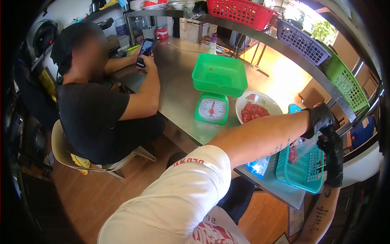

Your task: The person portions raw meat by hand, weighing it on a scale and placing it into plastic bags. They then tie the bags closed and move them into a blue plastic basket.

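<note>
Both hands wear black gloves and meet at the right, above a teal basket [300, 181]. My left hand [321, 118] reaches across from the white sleeve, its fingers closed at the top of a clear plastic bag [307, 147]. Just below it, my right hand [331, 148] is also closed at the gathered neck of this bag. Reddish meat shows in the bag's lower part, which hangs in the basket. My fingers partly hide the bag's neck. Beside my left forearm, a white bowl [273, 102] holds raw minced or chopped meat [254, 112].
A green dial scale [212, 108] with a green tray [219, 73] stands on the steel table [172, 87]. A blue-white plastic packet [257, 167] lies by the basket. Red [243, 14], purple [302, 42] and green [345, 81] baskets line the shelf above. A seated person [93, 110] holds a phone [145, 53].
</note>
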### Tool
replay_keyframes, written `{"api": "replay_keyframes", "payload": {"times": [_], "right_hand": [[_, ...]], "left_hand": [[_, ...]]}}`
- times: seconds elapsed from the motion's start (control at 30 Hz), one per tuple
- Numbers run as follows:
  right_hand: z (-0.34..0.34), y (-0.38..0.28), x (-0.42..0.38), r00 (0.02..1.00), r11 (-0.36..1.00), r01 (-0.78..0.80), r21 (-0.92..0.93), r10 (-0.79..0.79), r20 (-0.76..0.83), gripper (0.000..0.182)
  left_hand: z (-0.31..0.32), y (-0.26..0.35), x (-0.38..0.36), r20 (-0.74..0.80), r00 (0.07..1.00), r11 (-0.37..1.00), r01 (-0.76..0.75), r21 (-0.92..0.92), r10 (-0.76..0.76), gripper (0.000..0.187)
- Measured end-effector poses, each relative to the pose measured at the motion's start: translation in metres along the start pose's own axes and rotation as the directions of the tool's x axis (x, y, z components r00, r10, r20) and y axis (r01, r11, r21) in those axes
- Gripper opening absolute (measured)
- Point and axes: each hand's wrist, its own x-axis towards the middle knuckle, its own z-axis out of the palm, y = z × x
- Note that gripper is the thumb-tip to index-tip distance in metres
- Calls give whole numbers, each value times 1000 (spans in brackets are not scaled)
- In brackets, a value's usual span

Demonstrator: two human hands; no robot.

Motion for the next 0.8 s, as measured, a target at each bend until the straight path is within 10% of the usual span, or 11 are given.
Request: {"api": "replay_keyframes", "payload": {"times": [0.13,0.17,0.2,0.37,0.43,0.5,0.63,0.8], "right_hand": [[-4,15,11,992,985,-103,-139,92,-88,22],[-17,28,16,992,985,-101,-138,90,-87,22],[-31,37,23,994,963,-103,-249,89,-68,21],[-40,29,25,974,993,-62,-100,38,-223,20],[-43,16,28,979,909,-42,-414,-45,-198,20],[-47,6,28,971,918,-204,-339,145,-192,21],[-50,3,31,978,963,7,-270,-63,-197,22],[-46,-14,43,964,964,80,-252,-140,-228,21]], "left_hand": [[-1,28,-7,-141,986,992,97,77,-85,19],[-16,35,-21,-164,950,867,161,-472,-266,27],[-29,41,-36,-88,900,468,137,-873,-427,36],[-8,57,-70,-583,750,617,-308,-725,-311,82],[19,58,-72,-614,724,675,-284,-681,-315,90],[41,63,-81,-556,787,666,-266,-696,-266,85],[59,86,-80,-246,919,487,-70,-871,-308,66],[96,95,-61,-288,897,460,-111,-881,-336,23]]}}
